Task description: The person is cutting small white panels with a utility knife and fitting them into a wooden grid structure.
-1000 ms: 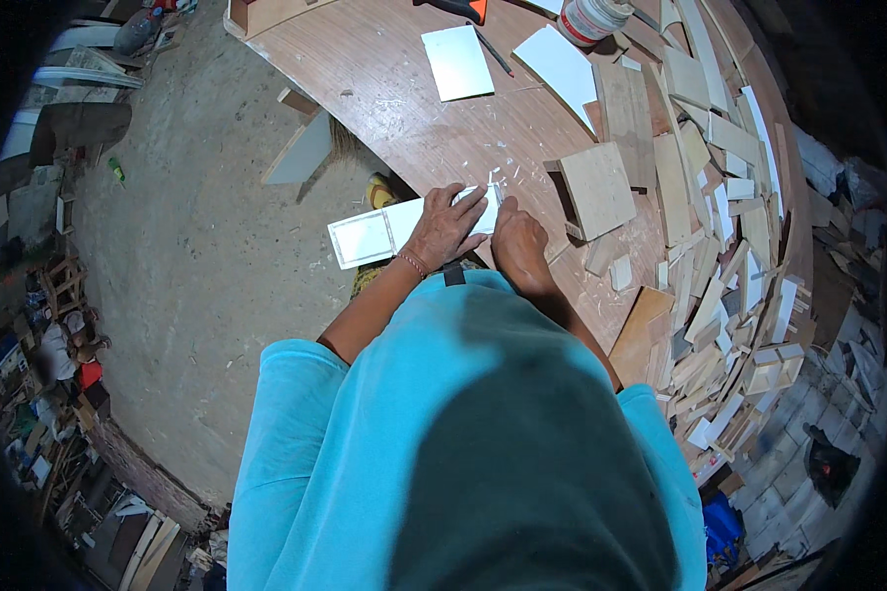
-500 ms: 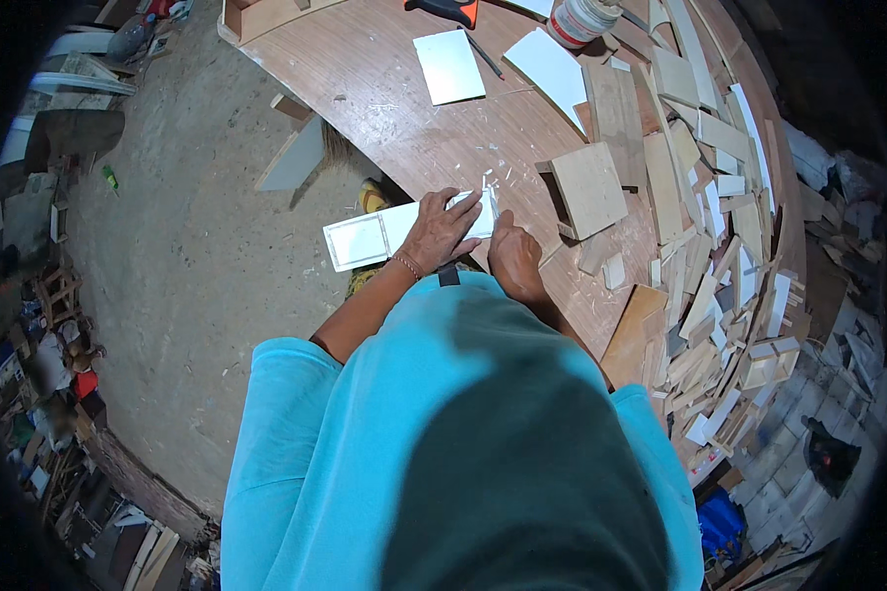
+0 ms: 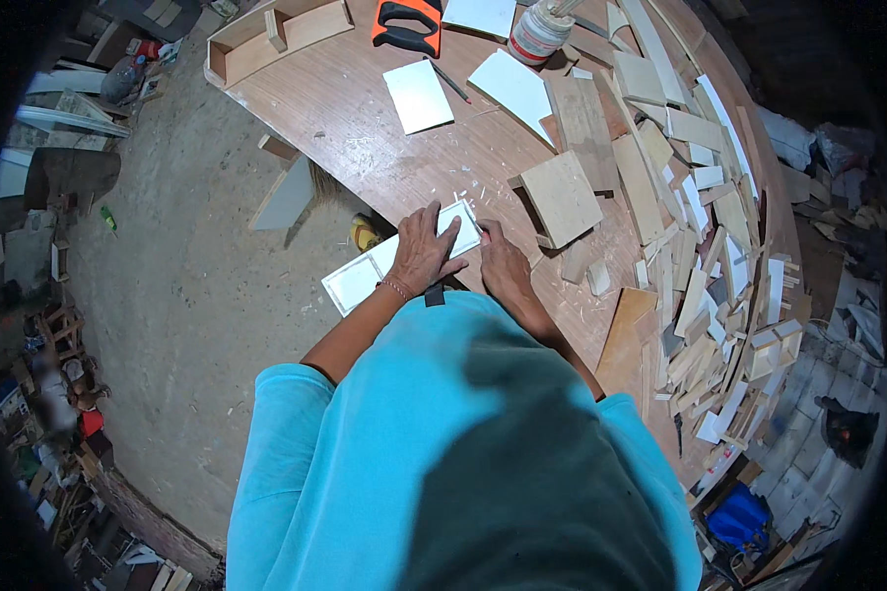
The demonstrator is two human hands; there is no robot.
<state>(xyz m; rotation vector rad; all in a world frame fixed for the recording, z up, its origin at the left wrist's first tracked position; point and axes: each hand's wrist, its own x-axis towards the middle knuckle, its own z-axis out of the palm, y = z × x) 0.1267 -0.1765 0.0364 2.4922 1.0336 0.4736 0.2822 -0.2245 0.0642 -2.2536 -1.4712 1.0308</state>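
Observation:
A long white board point(image 3: 358, 283) with thin lines framing panels on its face lies aslant over the near edge of the workbench. Its left end sticks out past the bench above the floor. My left hand point(image 3: 420, 248) rests on the board with fingers spread, pressing it down. At the board's right end is my right hand point(image 3: 504, 264), its fingers curled closed close to the corner; whatever they grip is hidden. Small white shavings point(image 3: 466, 187) are scattered just beyond that end.
Right of my hands stands a small wooden box point(image 3: 562, 200). Farther back lie a white square panel point(image 3: 418, 97), a pencil point(image 3: 450, 83), an orange-black handsaw handle point(image 3: 407, 41) and a jar point(image 3: 539, 33). Wood offcuts point(image 3: 695, 325) heap along the right side.
The board has turned, its right end swinging away from me and its left end nearer. Both hands have stayed at it. The whole view has shifted, showing more of the bench's far side.

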